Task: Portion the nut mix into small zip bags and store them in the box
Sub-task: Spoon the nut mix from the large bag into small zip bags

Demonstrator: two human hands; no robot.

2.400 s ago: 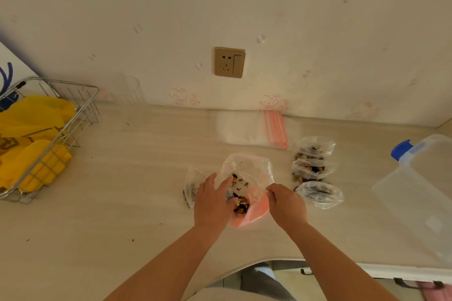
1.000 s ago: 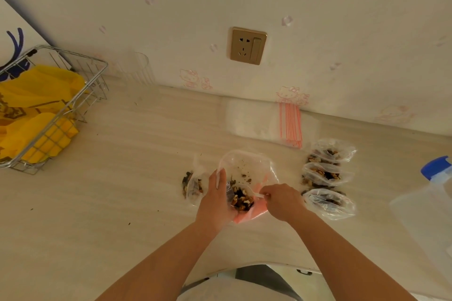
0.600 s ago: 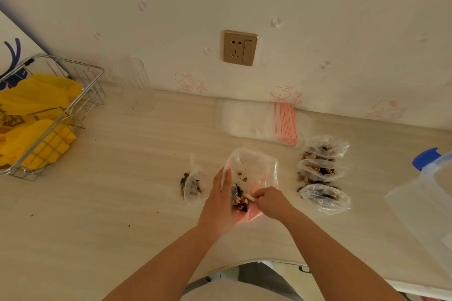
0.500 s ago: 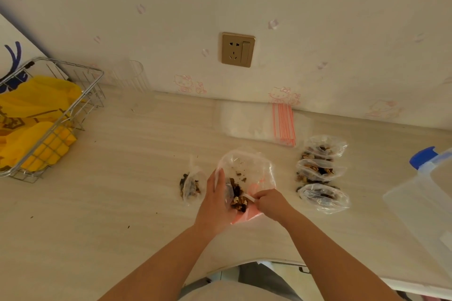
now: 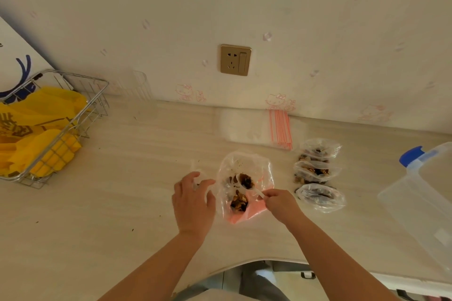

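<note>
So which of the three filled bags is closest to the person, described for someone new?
Start at the clear storage box with the blue latch on the right. Just left of it three small filled bags lie in a column. It is the nearest bag, beside the right hand, with the darkest contents.

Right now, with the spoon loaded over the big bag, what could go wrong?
1. The right hand holds a clear plastic spoon heaped with nuts; they may fall on the pale countertop on the way to the small clear zip bag.
2. The left hand covers that bag, so its mouth may not be open.
3. The large clear nut bag is unsupported and may slump.
</note>
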